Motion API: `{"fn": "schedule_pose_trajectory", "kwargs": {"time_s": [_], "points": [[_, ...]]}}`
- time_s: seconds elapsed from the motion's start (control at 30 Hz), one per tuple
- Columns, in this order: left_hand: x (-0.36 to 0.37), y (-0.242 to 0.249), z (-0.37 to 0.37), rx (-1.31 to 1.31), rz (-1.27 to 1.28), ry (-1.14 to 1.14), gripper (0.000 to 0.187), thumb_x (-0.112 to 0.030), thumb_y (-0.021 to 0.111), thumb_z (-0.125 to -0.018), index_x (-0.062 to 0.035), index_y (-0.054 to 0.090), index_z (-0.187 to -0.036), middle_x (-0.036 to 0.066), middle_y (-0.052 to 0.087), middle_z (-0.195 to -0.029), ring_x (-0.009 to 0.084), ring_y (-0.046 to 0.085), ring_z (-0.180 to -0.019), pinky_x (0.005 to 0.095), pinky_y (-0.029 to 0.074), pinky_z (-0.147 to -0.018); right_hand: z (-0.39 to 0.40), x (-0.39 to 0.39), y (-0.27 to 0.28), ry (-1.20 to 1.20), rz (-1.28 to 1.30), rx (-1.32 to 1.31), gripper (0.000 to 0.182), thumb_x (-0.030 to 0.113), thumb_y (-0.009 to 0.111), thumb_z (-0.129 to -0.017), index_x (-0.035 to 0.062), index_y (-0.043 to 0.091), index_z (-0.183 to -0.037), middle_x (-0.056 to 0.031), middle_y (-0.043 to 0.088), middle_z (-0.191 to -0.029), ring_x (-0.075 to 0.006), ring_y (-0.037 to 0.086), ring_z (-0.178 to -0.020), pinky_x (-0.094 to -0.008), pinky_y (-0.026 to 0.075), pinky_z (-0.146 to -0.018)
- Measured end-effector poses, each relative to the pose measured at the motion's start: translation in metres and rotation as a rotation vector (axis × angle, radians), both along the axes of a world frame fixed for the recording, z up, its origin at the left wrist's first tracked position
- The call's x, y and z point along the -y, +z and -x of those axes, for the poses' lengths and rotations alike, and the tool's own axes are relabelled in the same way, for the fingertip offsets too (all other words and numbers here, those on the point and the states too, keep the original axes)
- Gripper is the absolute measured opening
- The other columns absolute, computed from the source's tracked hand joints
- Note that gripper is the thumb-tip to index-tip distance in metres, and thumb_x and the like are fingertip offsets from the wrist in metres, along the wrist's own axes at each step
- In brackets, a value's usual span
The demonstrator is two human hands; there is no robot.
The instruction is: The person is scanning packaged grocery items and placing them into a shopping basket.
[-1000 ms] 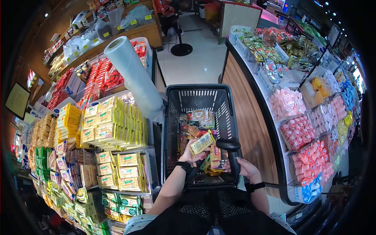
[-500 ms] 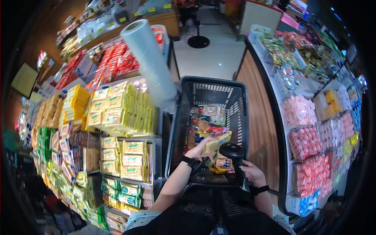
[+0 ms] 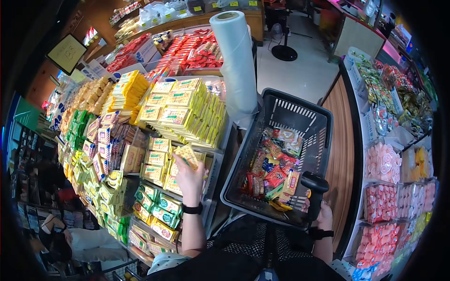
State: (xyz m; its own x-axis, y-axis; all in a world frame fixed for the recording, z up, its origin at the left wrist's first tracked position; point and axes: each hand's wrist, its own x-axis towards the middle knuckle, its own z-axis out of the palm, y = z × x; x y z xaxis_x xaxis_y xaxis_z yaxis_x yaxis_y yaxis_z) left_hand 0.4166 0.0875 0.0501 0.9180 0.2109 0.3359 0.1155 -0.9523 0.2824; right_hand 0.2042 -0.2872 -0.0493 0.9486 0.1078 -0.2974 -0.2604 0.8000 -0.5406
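My left hand [image 3: 189,180] pinches a pale yellow cracker packet [image 3: 187,156] over a bin of matching cracker packets [image 3: 158,158] on the left display. A taller stack of yellow-edged cracker packets [image 3: 185,105] rises just behind it. At the right, my right hand [image 3: 324,216] is closed at the black handle [image 3: 314,183] of the shopping basket [image 3: 274,96]; some fingers are hidden behind it. Inside the basket lie assorted wrapped snacks, among them a red packet [image 3: 275,176] and a cracker packet [image 3: 290,181].
A plastic bag roll [image 3: 236,65] stands upright between the display and basket. Green-and-yellow packets [image 3: 164,210] fill lower bins. Right of the basket runs a wood-sided counter [image 3: 344,140] with pink sweets [image 3: 382,161]. Beyond stands a round black post base [image 3: 284,53]. Another person's arm [image 3: 52,222] shows lower left.
My left hand has moved from inside the basket to the cracker bin on the left. A cracker packet now lies in the basket. The view has turned left, with my right hand still by the handle.
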Motion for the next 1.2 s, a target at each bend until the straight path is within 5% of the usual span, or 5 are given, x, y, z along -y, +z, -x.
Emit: {"fn": "schedule_pose_trajectory", "kwargs": {"time_s": [0.4, 0.57, 0.7, 1.0, 1.2], "points": [[-0.012, -0.022, 0.000, -0.259, -0.249, 0.377, 0.079, -0.054, 0.049, -0.074, 0.0092, 0.034, -0.120, 0.034, 0.047, -0.105, 0.0321, 0.061, -0.068, 0.0353, 0.050, -0.058, -0.008, 0.000, 0.012, 0.061, -0.142, 0.099, 0.062, 0.028, 0.061, -0.073, -0.0060, 0.034, -0.117, -0.0150, 0.051, -0.091, -0.0320, 0.053, -0.089, -0.0423, 0.042, -0.081], [0.029, 0.025, 0.019, -0.165, -0.194, 0.082, 0.061, -0.044, 0.047, -0.080, 0.0065, 0.041, -0.114, 0.019, 0.059, -0.070, 0.0282, 0.059, -0.057, 0.0357, 0.046, -0.048, -0.009, -0.003, 0.011, 0.036, -0.135, 0.137, 0.063, 0.034, 0.063, -0.071, -0.0023, 0.036, -0.114, -0.0110, 0.049, -0.083, -0.0277, 0.053, -0.084, -0.0397, 0.043, -0.079], [0.105, 0.067, 0.040, -0.148, 0.199, -0.444, 0.037, -0.031, 0.054, -0.078, -0.0017, 0.047, -0.099, 0.018, 0.058, -0.074, 0.0340, 0.057, -0.056, 0.0413, 0.046, -0.047, -0.007, -0.009, 0.016, -0.042, -0.066, 0.104, 0.060, 0.039, 0.062, -0.072, 0.0018, 0.036, -0.111, -0.0072, 0.045, -0.076, -0.0228, 0.053, -0.076, -0.0356, 0.047, -0.074], [0.252, -0.120, 0.064, -0.947, -0.035, -0.877, 0.051, -0.042, 0.058, -0.071, 0.0016, 0.051, -0.096, 0.012, 0.061, -0.081, 0.0235, 0.061, -0.071, 0.0351, 0.047, -0.061, 0.007, -0.005, 0.004, -0.061, -0.110, -0.009, 0.059, 0.031, 0.056, -0.078, -0.0005, 0.030, -0.120, -0.0127, 0.049, -0.097, -0.0250, 0.049, -0.094, -0.0406, 0.039, -0.086], [0.260, -0.188, 0.091, -0.766, -0.302, -0.867, 0.092, -0.047, 0.057, -0.071, 0.0080, 0.011, -0.128, 0.014, 0.053, -0.096, 0.0236, 0.058, -0.082, 0.0316, 0.048, -0.062, -0.001, -0.018, 0.030, -0.107, -0.194, -0.021, 0.054, 0.028, 0.052, -0.080, -0.0011, 0.030, -0.121, -0.0133, 0.049, -0.099, -0.0238, 0.051, -0.092, -0.0380, 0.041, -0.084]]}}
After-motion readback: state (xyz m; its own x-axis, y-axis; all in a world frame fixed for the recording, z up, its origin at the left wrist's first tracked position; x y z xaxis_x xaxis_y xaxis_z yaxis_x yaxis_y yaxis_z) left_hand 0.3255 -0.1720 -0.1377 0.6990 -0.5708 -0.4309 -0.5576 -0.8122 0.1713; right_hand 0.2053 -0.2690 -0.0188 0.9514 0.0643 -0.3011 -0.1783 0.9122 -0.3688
